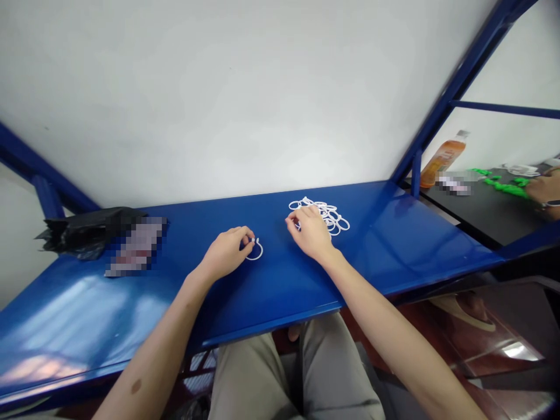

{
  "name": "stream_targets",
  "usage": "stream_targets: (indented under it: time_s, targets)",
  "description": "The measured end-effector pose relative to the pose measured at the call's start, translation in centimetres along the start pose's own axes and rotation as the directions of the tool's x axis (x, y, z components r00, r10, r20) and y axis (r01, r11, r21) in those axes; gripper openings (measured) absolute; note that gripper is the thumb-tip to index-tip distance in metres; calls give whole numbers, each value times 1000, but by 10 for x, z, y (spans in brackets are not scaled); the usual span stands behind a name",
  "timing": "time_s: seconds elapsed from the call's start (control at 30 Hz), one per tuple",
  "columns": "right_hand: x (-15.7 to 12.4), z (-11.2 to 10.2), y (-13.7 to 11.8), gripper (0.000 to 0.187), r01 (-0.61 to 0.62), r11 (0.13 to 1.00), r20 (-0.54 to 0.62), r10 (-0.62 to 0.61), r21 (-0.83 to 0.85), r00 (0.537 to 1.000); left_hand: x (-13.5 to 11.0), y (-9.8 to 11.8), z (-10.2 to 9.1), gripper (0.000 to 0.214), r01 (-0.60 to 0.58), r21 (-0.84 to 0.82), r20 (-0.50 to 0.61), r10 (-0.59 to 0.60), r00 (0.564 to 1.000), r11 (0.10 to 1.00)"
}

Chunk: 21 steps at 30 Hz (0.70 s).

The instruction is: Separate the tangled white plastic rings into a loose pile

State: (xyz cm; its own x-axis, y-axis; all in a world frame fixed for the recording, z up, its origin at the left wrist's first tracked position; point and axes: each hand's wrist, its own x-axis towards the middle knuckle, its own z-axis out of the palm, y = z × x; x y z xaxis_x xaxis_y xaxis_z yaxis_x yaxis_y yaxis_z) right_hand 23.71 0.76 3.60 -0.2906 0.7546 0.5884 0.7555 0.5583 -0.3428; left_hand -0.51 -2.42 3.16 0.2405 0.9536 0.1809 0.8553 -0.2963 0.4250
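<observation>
A thin white curtain ring (261, 252), with a gap at its top, is pinched between the thumb and fingers of my left hand (228, 252), low over the blue table (280, 291). Farther right, a pile of similar white rings (335, 220) lies loosely heaped. My right hand (311, 232) is over the left side of that pile and covers part of it. Its fingers are curled with thumb and fingertips close together; whether a ring is between them is hidden.
On the left lie a crumpled black plastic bag (87, 230) and a blurred-out packet (137, 248). Blue frame bars (455, 87) rise at the right. Beyond them, a black table (494, 213) holds an orange drink bottle (444, 158), green pieces (507, 188) and another person's hand (545, 189).
</observation>
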Motion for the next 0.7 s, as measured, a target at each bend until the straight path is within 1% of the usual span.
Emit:
stream_targets:
  time_s: [0.1, 0.17, 0.2, 0.3, 0.37, 0.43, 0.57, 0.63, 0.7]
  targets:
    - [-7, 8, -22, 16, 73, 978, 145, -102, 197, 984, 0, 11, 3, 18, 11, -155, -49, -19, 999, 988]
    - [-12, 13, -31, 18, 64, 954, 214, -130, 292, 968, 0, 18, 3, 18, 1, -256, -87, -24, 996, 967]
    - [-13, 15, -34, 19, 49, 946, 229, -128, 321, 965, 0, 21, 3, 19, -1, -295, -102, -30, 994, 955]
    - [-15, 19, -36, 23, -25, 921, 217, -66, 390, 974, 0, 26, 3, 25, 16, -427, -118, -73, 990, 904]
    - [-15, 20, -35, 29, -98, 889, 215, -1, 448, 977, 0, 25, 2, 29, 24, -540, -121, -106, 987, 841]
    - [-15, 20, -35, 33, -147, 858, 234, 33, 492, 972, 0, 24, 2, 34, 11, -647, -132, -127, 983, 762]
    - [-16, 21, -36, 28, -128, 853, 261, -9, 506, 965, 1, 23, 2, 40, -21, -798, -140, -151, 978, 603]
    - [-17, 22, -37, 24, -119, 852, 268, -26, 509, 963, 1, 24, 2, 40, -20, -832, -127, -156, 979, 554]
    - [-16, 23, -37, 21, -124, 850, 268, -20, 512, 963, 0, 25, 2, 40, -8, -843, -109, -156, 982, 538]
